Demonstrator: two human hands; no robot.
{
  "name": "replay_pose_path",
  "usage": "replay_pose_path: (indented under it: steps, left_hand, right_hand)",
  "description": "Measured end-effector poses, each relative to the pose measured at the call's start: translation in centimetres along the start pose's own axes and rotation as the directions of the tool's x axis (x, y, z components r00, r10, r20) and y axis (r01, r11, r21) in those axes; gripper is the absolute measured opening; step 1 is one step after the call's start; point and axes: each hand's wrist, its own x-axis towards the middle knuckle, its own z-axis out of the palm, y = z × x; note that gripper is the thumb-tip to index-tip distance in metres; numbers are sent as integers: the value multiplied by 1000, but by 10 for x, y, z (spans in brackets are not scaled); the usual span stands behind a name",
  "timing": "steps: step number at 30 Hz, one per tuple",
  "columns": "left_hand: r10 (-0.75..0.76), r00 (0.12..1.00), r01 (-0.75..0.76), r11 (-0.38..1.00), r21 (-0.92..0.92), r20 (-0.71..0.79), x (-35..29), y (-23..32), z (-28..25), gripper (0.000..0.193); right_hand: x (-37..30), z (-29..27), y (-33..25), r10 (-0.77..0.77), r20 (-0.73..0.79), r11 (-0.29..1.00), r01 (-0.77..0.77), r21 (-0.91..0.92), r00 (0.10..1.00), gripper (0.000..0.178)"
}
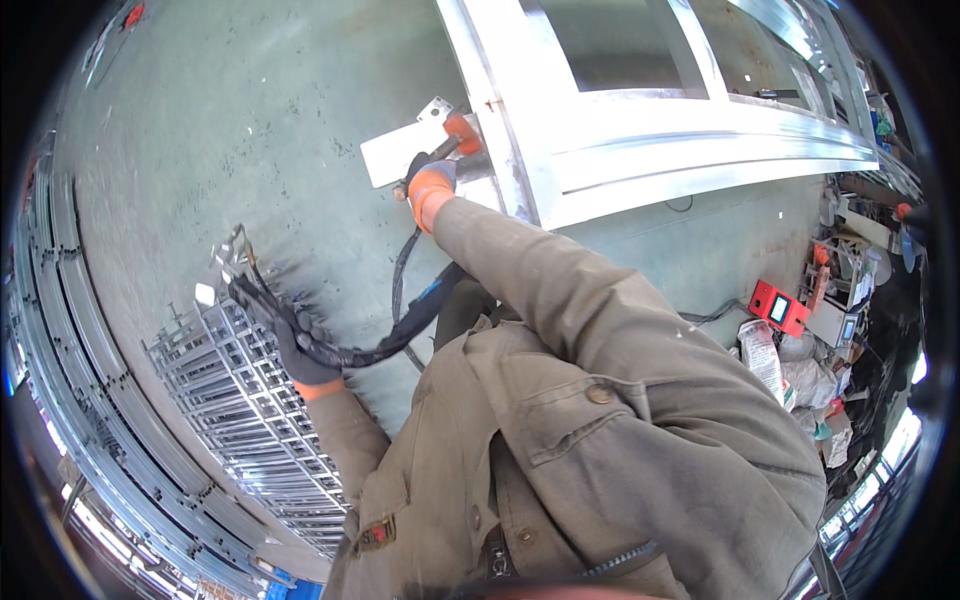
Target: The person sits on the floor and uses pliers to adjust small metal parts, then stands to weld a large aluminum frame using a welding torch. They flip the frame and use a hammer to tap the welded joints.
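Observation:
My left hand (302,350), in a grey glove with an orange cuff, is closed around a black welding torch (252,288). Its thin curved neck points up and away over a stack of metal frames, and a thick black cable (405,325) loops from it toward my body. My right hand (431,188), in a similar glove, is closed by a white metal plate (390,155) at the corner of a large silver metal frame (640,140). A short dark bar runs from its fingers to an orange-red piece (461,134) on the plate; fingers partly hide what is gripped.
Stacked metal lattice frames (235,385) stand at the lower left, beside long metal profiles (95,350). At the right, a red box with a screen (779,307) sits near white bags (762,360) and clutter. Green floor (270,110) lies beneath.

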Motion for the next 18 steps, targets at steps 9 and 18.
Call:
replay_pose_path:
  steps: [9,18]
  left_hand:
    - [10,998,-16,995,-100,-62,-59,-18,-29,39]
    - [-79,991,81,997,19,-107,-58,-29,-11,45]
  right_hand:
    - [38,49,65,79,89,972,-57,-228,993,46]
    - [41,46,214,50,70,741,10,-672,996,44]
